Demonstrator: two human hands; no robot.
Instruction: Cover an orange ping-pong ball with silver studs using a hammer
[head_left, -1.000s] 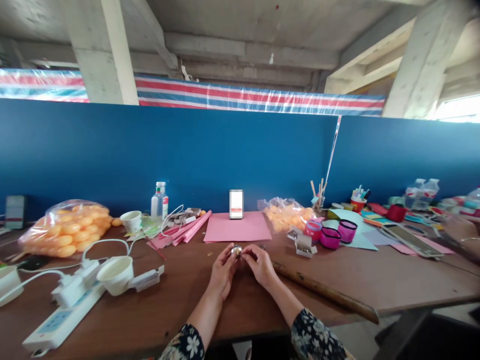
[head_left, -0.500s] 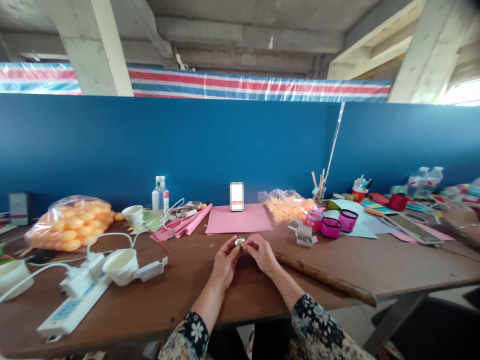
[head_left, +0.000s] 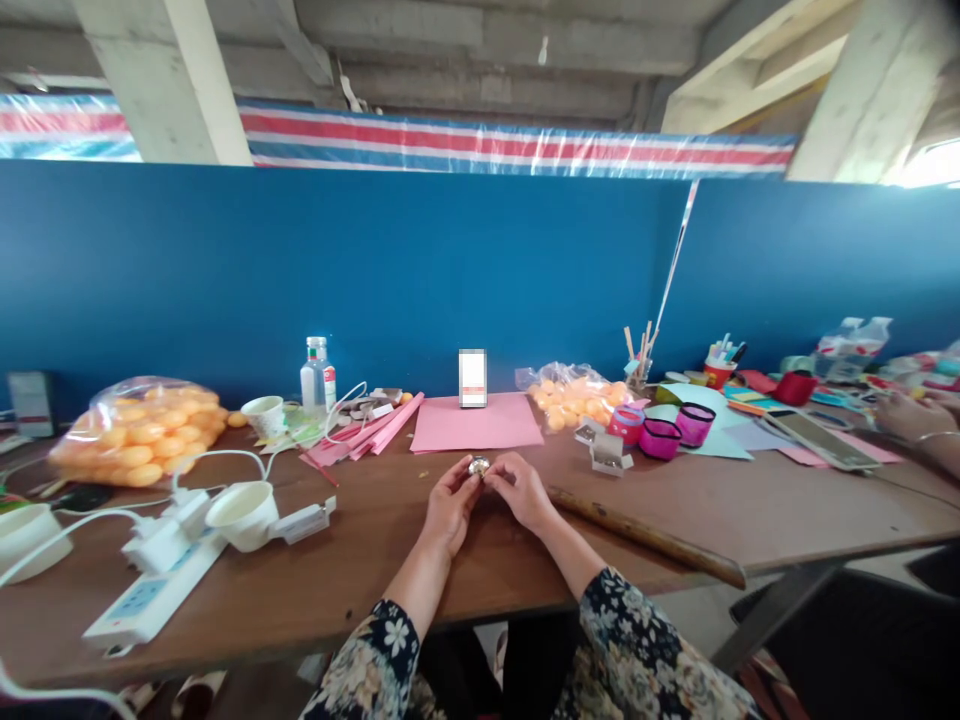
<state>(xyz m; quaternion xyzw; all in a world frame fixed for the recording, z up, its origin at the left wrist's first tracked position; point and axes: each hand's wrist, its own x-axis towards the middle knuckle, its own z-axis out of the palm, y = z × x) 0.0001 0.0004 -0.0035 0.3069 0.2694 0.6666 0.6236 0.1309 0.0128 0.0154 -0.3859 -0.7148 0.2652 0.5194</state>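
Where both hands meet above the middle of the bench (head_left: 360, 580), we find a small shiny round object (head_left: 478, 465) pinched between them. Our left hand (head_left: 450, 505) closes its grip on the object's left side with thumb and fingertips; our right hand (head_left: 521, 490) closes on its right side likewise. The object sits at the fingertips of both hands, equally near each, just clear of the bench surface. It shows no long axis. Beyond it lies a pink paper sheet (head_left: 476, 425), apart from the hands. A wooden stick (head_left: 645, 535) lies just right of the right wrist. A co-worker's hand (head_left: 904, 415) rests at far right.
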